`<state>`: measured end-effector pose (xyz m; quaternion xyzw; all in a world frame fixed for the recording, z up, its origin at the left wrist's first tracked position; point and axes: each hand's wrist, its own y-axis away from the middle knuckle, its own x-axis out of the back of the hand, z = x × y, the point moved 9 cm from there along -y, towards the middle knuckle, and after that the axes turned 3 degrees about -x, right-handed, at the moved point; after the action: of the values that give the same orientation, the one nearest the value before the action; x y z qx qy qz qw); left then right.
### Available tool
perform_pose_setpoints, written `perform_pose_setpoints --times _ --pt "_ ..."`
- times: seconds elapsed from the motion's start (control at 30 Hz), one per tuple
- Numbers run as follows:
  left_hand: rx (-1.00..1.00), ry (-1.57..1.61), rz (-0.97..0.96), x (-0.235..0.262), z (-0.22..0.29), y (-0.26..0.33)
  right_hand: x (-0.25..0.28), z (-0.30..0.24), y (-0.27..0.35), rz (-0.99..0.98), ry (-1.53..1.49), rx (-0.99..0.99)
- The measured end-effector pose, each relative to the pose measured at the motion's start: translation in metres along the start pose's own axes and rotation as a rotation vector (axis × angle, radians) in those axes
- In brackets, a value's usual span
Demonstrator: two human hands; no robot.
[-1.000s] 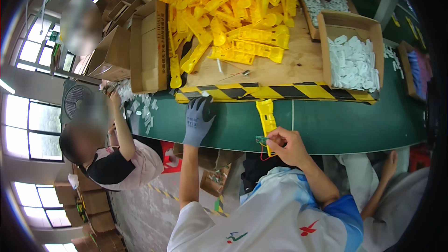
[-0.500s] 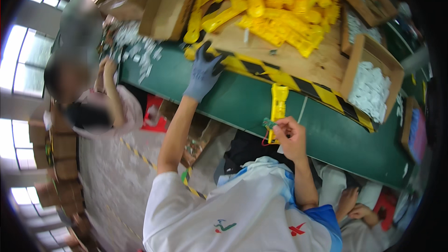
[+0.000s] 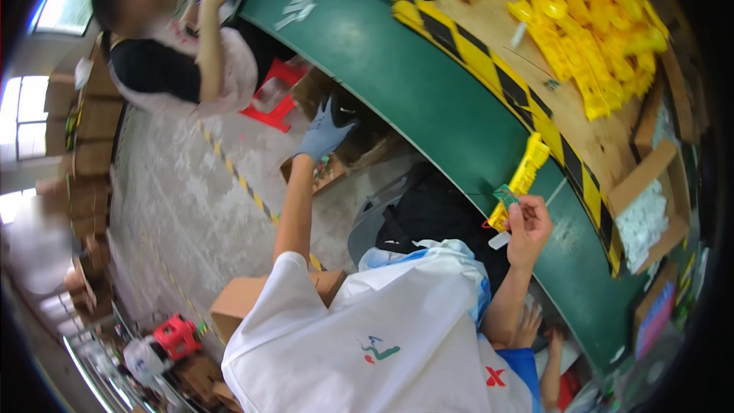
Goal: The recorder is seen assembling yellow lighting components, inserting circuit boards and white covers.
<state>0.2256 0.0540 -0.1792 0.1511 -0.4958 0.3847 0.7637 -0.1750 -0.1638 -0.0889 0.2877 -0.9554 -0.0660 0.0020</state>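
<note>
My left hand, in a grey glove with dark fingertips, reaches out past the table's near edge with its fingers spread. It is over an open cardboard box below table height and holds nothing I can see. My bare right hand is closed in a pinch on a small green circuit board. Directly behind the board, a long yellow plastic housing lies at the green table's edge. A bit of red wire shows beside it. Whether my fingers also touch the housing is hidden.
Yellow plastic parts are heaped on a wooden board edged with black-and-yellow tape. A carton of white pieces stands at right. A co-worker sits at far left near a red stool. Another person's hand shows lower right.
My left hand has left the taped edge by the yellow parts and moved down over the box below the table. My right hand keeps the circuit board. The view has turned.
</note>
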Motion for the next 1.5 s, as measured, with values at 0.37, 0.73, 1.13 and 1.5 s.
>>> perform_pose_setpoints --times 0.37,0.73,1.13,1.5 --pt "-0.374 0.463 0.059 0.070 0.238 0.016 0.052 -0.056 0.036 -0.135 -0.296 0.239" --pt "-0.709 0.559 -0.441 -0.048 0.393 0.058 0.046 -0.099 0.027 -0.222 0.200 0.335" --pt "-0.223 1.620 -1.194 -0.079 0.494 0.024 0.134 -0.099 -0.061 0.267 -0.214 0.164" --pt "0.026 1.553 -1.297 -0.125 0.480 0.007 0.143 -0.083 -0.085 0.296 -0.136 0.121"
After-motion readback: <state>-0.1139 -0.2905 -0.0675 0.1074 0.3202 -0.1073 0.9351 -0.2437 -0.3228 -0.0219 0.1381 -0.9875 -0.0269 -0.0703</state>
